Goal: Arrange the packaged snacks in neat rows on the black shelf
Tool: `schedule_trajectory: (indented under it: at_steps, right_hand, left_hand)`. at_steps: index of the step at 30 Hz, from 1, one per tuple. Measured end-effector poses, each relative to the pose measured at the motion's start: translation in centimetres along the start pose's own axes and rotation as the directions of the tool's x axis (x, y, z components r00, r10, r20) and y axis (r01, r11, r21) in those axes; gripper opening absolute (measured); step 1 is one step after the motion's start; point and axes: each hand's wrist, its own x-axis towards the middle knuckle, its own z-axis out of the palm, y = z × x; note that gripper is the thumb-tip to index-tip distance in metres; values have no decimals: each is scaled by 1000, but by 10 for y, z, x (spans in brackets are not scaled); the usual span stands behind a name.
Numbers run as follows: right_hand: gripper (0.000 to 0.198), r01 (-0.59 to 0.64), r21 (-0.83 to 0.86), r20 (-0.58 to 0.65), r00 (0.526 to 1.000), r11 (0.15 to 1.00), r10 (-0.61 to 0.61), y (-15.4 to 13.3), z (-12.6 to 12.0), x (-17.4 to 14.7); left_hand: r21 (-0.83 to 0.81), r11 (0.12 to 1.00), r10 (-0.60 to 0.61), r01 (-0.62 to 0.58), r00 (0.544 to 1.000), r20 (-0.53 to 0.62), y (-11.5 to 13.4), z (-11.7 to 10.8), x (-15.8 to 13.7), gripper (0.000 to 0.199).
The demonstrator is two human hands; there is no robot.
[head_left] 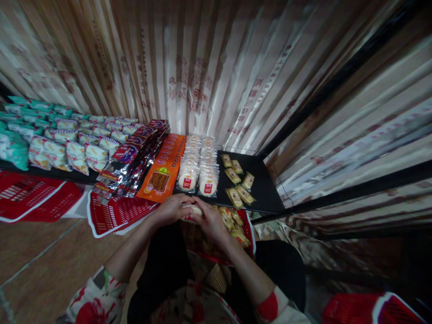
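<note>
While left hand [173, 208] and right hand [212, 219] nearly meet, fingers curled round pale packet [193, 209], both grip it. Packet just off front edge of black shelf [268, 191], over red basket [252, 234]. Visible strip of packet runs left-right; facing hidden by fingers. Backs of hands upward, forearms [133, 246] converging forward.

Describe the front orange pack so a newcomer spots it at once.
Find the black shelf by the pleated curtain. Between dark packs and two rows of round white packs lies the front orange pack. Unlike those neighbours, it is bright orange, with brown stick shapes on its front.
</note>
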Motion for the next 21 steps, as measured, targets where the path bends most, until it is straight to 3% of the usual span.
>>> schedule_trajectory:
  at_steps: [2,4,6,7,9,12,17,21]
  right_hand:
    - [37,-132,199,-85,985,971,151,5,6,2]
    - [34,-243,435,-116,940,867,321,12,12,5]
    - [38,-301,622,-99,886,723,453,19,18,9]
    - [40,-315,680,-88,862,662,500,22,21,10]
    - [43,-326,746,-75,825,581,560,25,27,14]
    - [40,-306,764,-100,813,568,573,27,33,22]
    - [33,-278,723,-128,846,633,518,30,40,40]
    - [28,-297,586,-189,855,754,483,35,44,54]
  left_hand:
    - [-75,997,-14,-6,965,-260,-6,1,3,27]
    - [-141,989,-109,38,838,-535,-13,7,5,29]
    - [-185,976,-210,114,717,-665,-18,17,2,29]
    - [-189,972,-232,140,696,-680,-19,23,0,28]
    - [-133,983,-183,127,738,-649,-20,39,-5,26]
    - [4,995,-78,100,800,-594,-18,61,-12,29]
    - [164,980,-9,114,844,-536,-23,77,-6,37]
    - [269,961,91,62,849,-520,-36,82,7,39]
